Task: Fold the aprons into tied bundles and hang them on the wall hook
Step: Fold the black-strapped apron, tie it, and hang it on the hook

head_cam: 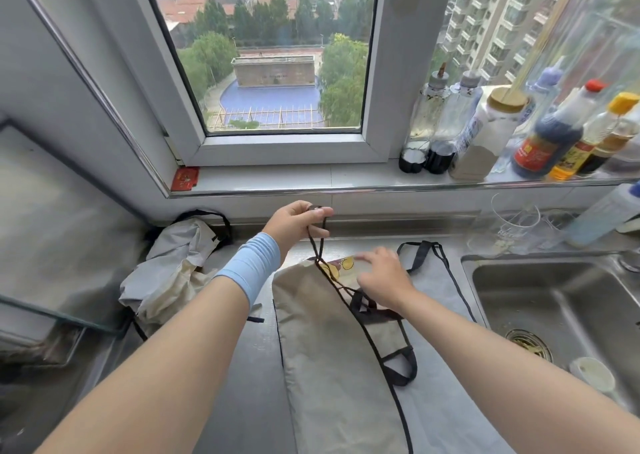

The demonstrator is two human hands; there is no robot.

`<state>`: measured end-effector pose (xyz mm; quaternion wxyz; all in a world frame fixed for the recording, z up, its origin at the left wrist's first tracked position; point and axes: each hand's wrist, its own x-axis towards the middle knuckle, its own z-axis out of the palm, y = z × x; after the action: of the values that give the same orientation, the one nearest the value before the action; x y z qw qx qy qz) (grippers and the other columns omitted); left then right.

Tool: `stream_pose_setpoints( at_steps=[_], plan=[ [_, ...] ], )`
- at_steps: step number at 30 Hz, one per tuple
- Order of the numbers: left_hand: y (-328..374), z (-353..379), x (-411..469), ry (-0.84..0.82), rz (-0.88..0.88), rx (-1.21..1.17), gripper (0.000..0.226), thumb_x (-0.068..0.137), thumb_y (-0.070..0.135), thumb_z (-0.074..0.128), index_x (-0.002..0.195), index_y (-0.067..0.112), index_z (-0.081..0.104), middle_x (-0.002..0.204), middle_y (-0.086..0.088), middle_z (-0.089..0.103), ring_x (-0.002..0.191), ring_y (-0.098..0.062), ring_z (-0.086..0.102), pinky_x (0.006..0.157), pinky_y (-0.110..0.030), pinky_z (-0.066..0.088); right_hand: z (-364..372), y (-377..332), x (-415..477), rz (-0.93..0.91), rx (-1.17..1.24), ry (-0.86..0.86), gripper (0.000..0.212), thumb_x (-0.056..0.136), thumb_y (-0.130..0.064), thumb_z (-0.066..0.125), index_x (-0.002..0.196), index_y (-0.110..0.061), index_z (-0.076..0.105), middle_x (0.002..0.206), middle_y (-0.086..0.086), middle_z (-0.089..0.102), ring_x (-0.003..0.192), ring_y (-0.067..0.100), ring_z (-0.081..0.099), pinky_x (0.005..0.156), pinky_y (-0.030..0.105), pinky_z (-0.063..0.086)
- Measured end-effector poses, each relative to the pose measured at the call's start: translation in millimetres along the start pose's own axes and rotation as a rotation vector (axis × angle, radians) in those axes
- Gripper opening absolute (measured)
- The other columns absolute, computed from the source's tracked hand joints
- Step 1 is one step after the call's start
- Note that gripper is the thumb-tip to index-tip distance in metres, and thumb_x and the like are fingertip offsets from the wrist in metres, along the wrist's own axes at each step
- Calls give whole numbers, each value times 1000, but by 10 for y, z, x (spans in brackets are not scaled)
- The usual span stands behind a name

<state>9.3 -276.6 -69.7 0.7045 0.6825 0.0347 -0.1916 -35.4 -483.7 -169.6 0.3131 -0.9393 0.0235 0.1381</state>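
Two bare forearms reach in from the near edge over a steel counter (249, 394). A long beige apron (332, 349) with black edging lies on that counter, running from near to far, with a paler panel spread out to its right.

The left hand (294, 225), with a light blue wristband (251, 268) behind it, is raised at the far end of the apron. It pinches a thin black strap (317, 242) that runs down to the apron's far edge.

The right hand (382, 278) is palm down over the far part of the apron, fingers loosely spread and blurred, gripping nothing.

A second apron (166, 266) sits crumpled to the left, by the wall. A steel sink (554, 297) lies to the right. Sauce bottles (550, 135) crowd the far windowsill (294, 176) on the right.
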Motion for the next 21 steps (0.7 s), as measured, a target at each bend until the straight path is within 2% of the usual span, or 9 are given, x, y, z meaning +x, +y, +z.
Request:
stream_pose_setpoints(
  at_steps=[3,6,7,9,11,13,17,19,21],
  plan=[
    [90,125,28,-126,-22,53,22,90,3,55,76,17,45,110,3,72,70,-25,68,85,-33,53,-225,-457,72,-175,410,79,66,77,-31,53,141,-42,42,133,-9,45,107,9,51,92,33,48],
    [128,197,59,-121,-8,163,22,82,1,60,70,15,47,77,1,65,66,-17,56,73,-26,50,-363,-690,190,-251,379,14,37,87,-39,60,123,-38,57,120,-11,53,77,0,50,77,29,45],
    [127,196,76,-95,17,215,22,82,1,62,70,14,49,76,-4,61,67,-17,53,71,-26,47,-392,-709,239,-226,342,-8,19,90,-33,57,107,-34,65,114,-7,58,80,4,53,78,31,44],
    [108,156,126,-33,61,308,19,83,7,66,72,17,54,79,-7,57,71,-18,49,70,-28,41,-420,-661,384,-119,390,-57,21,91,-18,47,86,-23,67,105,1,65,79,16,58,67,30,46],
    [74,91,182,18,80,325,12,84,16,70,81,18,59,84,-3,62,74,-16,53,70,-26,41,-430,-605,516,85,574,-137,23,93,-10,39,93,-10,62,102,10,70,60,20,58,46,26,39],
    [-11,30,248,58,73,398,13,87,23,68,98,18,63,95,4,67,80,-10,61,72,-22,48,-425,-532,633,265,693,-56,26,97,-10,33,109,-3,54,93,18,71,53,24,61,41,26,40],
    [-491,-154,372,156,-45,627,21,92,14,54,98,31,64,108,6,69,92,-12,64,81,-25,49,-451,-439,913,220,431,388,22,100,-16,33,105,-12,54,96,8,63,88,29,62,66,33,50],
    [-790,-288,431,203,-138,770,39,88,6,44,94,38,65,116,8,66,96,-13,61,84,-22,45,-434,-393,1051,47,298,303,34,100,-10,37,129,-13,53,126,7,59,116,26,54,90,30,47],
    [-1037,-400,447,198,-207,935,53,86,2,38,104,44,64,129,6,58,111,-18,56,96,-29,44,-374,-342,1126,-86,69,114,56,96,-2,39,151,-15,36,153,3,41,139,22,40,111,30,33]
  ],
)
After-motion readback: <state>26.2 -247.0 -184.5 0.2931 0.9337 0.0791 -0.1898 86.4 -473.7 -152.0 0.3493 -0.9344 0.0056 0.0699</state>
